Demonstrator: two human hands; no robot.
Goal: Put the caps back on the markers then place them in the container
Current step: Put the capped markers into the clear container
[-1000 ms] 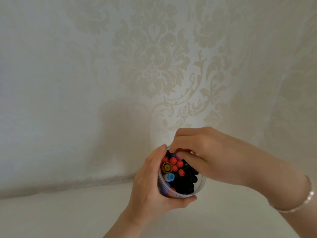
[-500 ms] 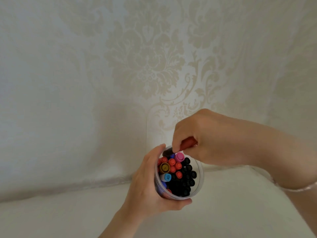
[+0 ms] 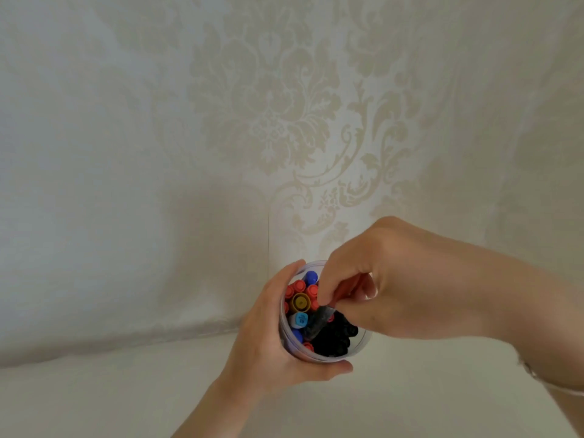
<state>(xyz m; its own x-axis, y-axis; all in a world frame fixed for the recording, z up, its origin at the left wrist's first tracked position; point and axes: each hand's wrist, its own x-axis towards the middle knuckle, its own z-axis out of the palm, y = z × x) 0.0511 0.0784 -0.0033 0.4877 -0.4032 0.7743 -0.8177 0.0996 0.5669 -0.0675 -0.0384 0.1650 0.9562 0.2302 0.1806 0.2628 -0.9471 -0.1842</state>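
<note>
Where the right hand meets the container mouth, one marker is being handled; findings follow.

Marker in hand: one marker (image 3: 319, 320), dark cap end pointing down among the others, red body partly hidden under the fingers; tilted, not upright.

Right hand: right hand (image 3: 392, 286) above the container, fingers and thumb curled and pinching the marker's upper part. A bracelet (image 3: 550, 385) shows at the wrist, cut by the frame edge.

Container: one clear round container (image 3: 357, 347), mouth facing the camera, held just above or on the tabletop; which of the two cannot be told.

Contents, counted by visible cap ends: two dark blue, one at the far rim (image 3: 311, 275) and one near the left wall; one light blue square cap (image 3: 299, 319); one olive-yellow cap (image 3: 300, 302); at least five red caps (image 3: 298, 285); a cluster of black caps (image 3: 336, 338) too dense to count.

Left hand: left hand (image 3: 268, 339) wrapped round the container's left side, fingers at the far rim, thumb under the near edge, gripping it.

Tabletop: cream cloth-covered tabletop (image 3: 110, 403).

Backdrop: cream damask fabric (image 3: 268, 121) hanging behind, meeting the tabletop in a fold.
</note>
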